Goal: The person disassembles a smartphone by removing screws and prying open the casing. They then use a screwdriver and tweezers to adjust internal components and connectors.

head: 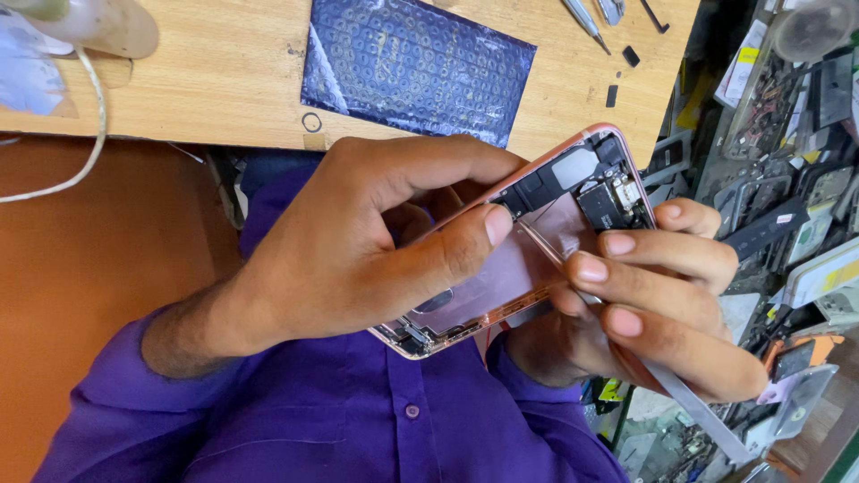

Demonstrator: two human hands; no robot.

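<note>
Opened rose-gold phone housing (pixel 501 277) raised before the purple shirt (pixel 358 429), long axis slanting from lower left to upper right, clamped in the curled left hand (pixel 358 241), thumb flat on the smooth inner plate. Right hand (pixel 644 304), nearer the circuit-board end, pinched round slim metal tweezers (pixel 544 246), tips touching that plate.

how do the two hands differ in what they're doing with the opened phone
The left hand wraps over the opened phone from above, thumb pressed flat on its inside; the right hand comes from the side, fingers bunched round thin tweezers. The left hand touches the phone directly, while the right hand reaches in with the tweezers' tips. The left hand hides much of the phone; the right hand sits at its edge. Both are bare.
</note>
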